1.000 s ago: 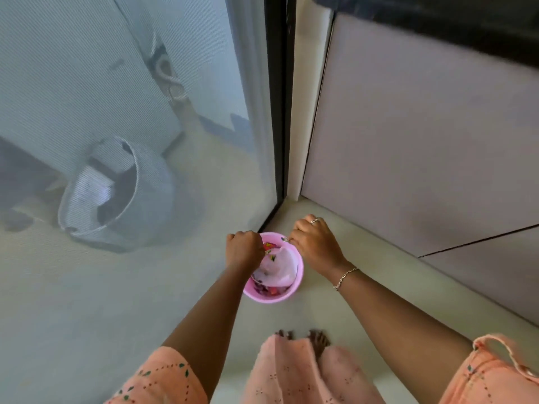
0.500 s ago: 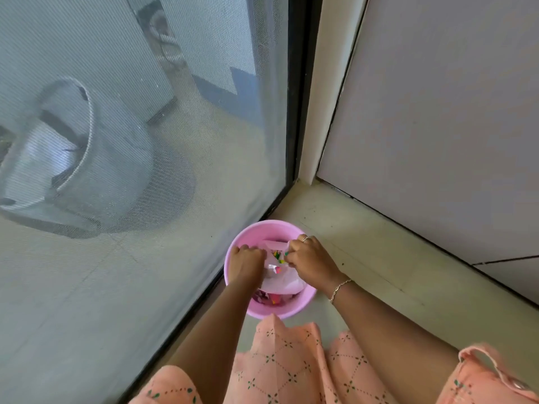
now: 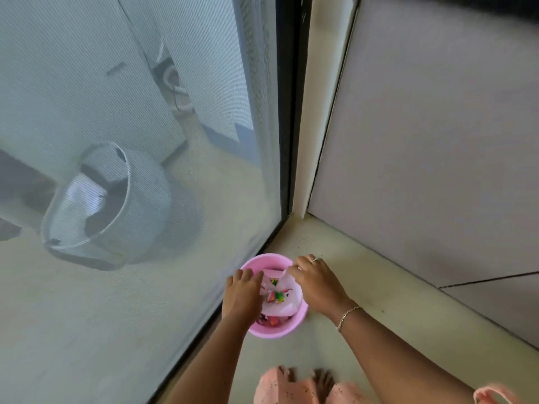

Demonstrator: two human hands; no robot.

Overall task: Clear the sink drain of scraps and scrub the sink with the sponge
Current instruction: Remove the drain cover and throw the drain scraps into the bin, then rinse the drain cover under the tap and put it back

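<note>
A small pink plastic bin [image 3: 272, 330] stands on the floor in the corner by a screen door. A white plastic bag [image 3: 287, 301] lines it, with colourful scraps [image 3: 277, 295] inside. My left hand [image 3: 240, 295] reaches over the bin's left rim, its fingers on the bag's edge. My right hand [image 3: 318, 282], wearing a ring and a bracelet, pinches the bag's edge at the far right rim. No sink or sponge is in view.
A mesh screen door [image 3: 145, 170] with a dark frame [image 3: 287, 112] fills the left side; a grey bucket [image 3: 108, 205] shows behind it. A grey wall panel [image 3: 437, 141] rises on the right. My feet [image 3: 320, 380] stand on pale floor tiles [image 3: 364, 360] below the bin.
The view has pulled back and up from the bin. My hands have moved apart, from the middle of the bag to its edges at the rim.
</note>
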